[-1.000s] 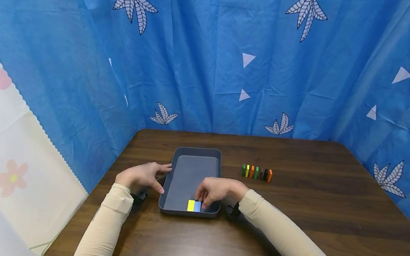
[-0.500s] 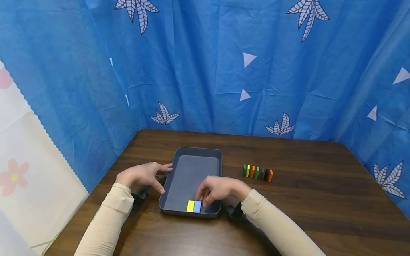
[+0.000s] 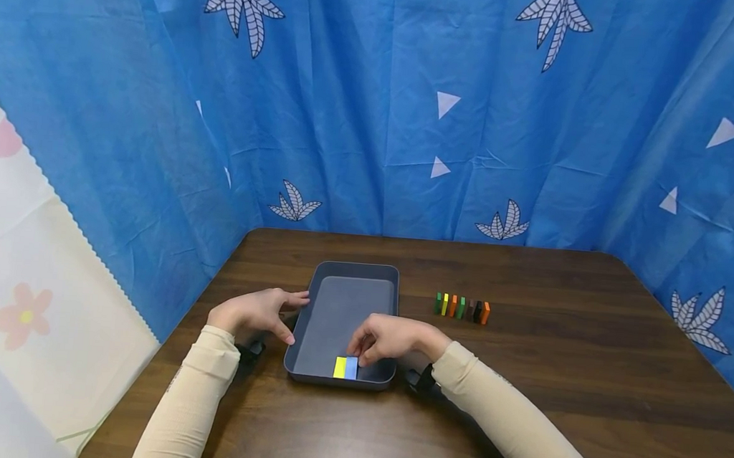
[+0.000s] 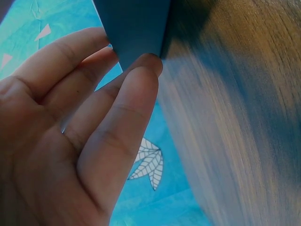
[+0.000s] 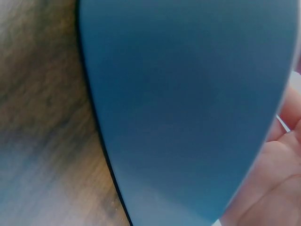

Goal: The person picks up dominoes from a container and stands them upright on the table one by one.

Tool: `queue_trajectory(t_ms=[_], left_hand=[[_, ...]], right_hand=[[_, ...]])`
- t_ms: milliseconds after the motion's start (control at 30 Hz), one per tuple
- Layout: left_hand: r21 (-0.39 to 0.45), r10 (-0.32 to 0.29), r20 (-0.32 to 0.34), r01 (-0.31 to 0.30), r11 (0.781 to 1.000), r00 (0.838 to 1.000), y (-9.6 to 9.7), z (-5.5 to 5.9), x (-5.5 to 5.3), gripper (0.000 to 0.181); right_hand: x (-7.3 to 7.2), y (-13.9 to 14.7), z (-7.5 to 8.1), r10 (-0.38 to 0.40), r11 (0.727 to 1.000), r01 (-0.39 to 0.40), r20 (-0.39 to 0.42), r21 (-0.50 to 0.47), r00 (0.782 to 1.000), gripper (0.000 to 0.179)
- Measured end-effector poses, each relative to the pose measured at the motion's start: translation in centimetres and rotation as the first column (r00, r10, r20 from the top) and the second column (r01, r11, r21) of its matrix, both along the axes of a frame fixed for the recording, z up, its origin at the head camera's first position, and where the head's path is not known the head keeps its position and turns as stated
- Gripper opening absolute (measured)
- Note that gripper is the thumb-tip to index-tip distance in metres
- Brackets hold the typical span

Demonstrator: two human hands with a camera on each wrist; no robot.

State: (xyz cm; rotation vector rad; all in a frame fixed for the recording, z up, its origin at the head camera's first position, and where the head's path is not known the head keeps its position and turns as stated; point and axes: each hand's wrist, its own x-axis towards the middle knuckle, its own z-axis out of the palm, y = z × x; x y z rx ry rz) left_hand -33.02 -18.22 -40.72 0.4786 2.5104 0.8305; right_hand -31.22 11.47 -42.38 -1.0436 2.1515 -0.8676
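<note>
Inside the near end of a dark grey tray (image 3: 334,320), a yellow domino (image 3: 339,368) and a blue domino (image 3: 351,369) lie side by side. My right hand (image 3: 391,337) reaches over the tray's right wall and pinches the blue domino at its far right end. In the right wrist view the tray wall hides the fingertips, and only part of the palm (image 5: 273,188) shows. My left hand (image 3: 260,312) rests at the tray's left side with fingers and thumb spread along the rim. The left wrist view shows its fingertips touching the tray's outer wall (image 4: 136,28).
Several coloured dominoes (image 3: 461,307) stand on edge in a row right of the tray, in green, yellow, orange, brown and black. They are on a brown wooden table (image 3: 557,359). A blue curtain (image 3: 382,115) hangs behind it, and a pale cloth (image 3: 28,253) at the left.
The blue and yellow dominoes have shifted slightly left together, with my right fingers moving along. My left hand stays at the tray's left rim.
</note>
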Motion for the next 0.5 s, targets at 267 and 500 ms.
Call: queue_trajectory(t_ms=[267,500], left_hand=[[0.039,0.015,0.035,-0.016,0.999,0.999,0.03,-0.10,0.04,0.095],[-0.055,-0.025,-0.049,0.023,0.998,0.998,0.08,-0.07,-0.01,0.093]], right_hand=[[0.24,-0.09,-0.15,0.009,0.999,-0.010,-0.018,-0.046,1.000,0.021],[0.40,-0.28,-0.60,0.034,0.995,-0.036,-0.020,-0.094,0.999,0.020]])
